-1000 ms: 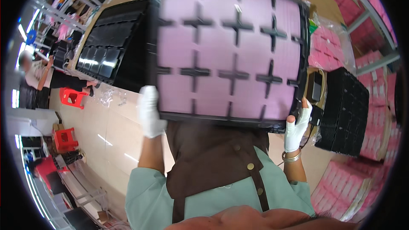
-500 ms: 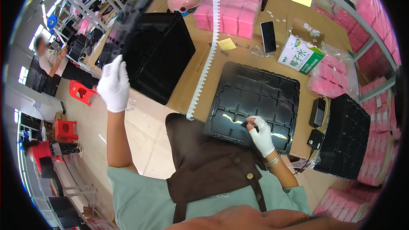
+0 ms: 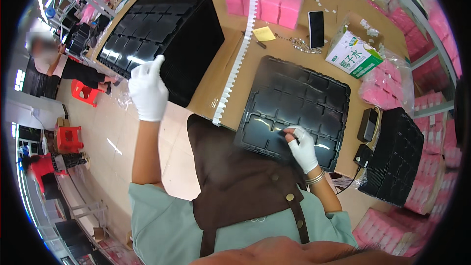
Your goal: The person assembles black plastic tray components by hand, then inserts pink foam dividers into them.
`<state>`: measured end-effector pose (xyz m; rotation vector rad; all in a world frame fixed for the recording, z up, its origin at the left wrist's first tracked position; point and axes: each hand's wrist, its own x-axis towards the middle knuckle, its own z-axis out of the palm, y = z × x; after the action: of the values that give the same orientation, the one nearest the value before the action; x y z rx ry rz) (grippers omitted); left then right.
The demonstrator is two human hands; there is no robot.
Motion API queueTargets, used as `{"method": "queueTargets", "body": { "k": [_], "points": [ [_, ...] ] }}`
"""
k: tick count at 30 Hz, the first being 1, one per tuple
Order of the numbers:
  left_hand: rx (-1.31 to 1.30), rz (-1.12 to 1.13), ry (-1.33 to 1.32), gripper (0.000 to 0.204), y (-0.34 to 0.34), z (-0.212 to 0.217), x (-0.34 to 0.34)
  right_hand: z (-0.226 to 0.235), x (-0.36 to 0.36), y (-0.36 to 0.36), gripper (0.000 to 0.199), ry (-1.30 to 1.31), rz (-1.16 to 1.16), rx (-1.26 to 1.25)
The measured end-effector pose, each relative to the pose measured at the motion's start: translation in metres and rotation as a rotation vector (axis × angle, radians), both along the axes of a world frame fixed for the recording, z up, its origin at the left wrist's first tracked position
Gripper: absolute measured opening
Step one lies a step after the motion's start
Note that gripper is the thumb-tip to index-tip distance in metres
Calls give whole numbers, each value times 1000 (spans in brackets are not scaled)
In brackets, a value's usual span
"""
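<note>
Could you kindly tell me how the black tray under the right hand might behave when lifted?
The tray looks thin, so it is probably light. Its moulded grid should add some stiffness, though it may flex. Its glossy surface could feel slippery.

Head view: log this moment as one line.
left hand: by black tray stack, contact unclear | right hand: over near part of black tray | white toothed strip: between stack and tray
</note>
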<state>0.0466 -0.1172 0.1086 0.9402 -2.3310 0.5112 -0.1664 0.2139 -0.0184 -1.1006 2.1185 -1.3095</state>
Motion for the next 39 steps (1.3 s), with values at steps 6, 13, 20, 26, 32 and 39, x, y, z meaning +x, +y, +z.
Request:
{"method": "queueTargets", "body": {
  "k": [6, 13, 20, 26, 32, 39],
  "points": [
    [917, 190, -109, 28, 69, -126, 1, -6, -6, 3, 14, -101, -44, 15],
    [1800, 82, 574, 38, 100, -167, 10, -4, -1, -34, 13, -31, 44, 19],
    [2448, -236, 1148, 10, 117, -110, -8, 23, 26, -95, 19, -71, 172, -56],
    [2286, -144, 1386, 14, 133, -105, -31, 12, 68, -115, 18, -235, 181, -25],
    [2442, -244, 1447, 25, 127, -104, -35, 6, 67, -118, 11, -563, 91, 13],
    [2129, -155, 1261, 24, 105, -123, -51, 9, 61, -110, 11, -679, 65, -101]
  ]
}}
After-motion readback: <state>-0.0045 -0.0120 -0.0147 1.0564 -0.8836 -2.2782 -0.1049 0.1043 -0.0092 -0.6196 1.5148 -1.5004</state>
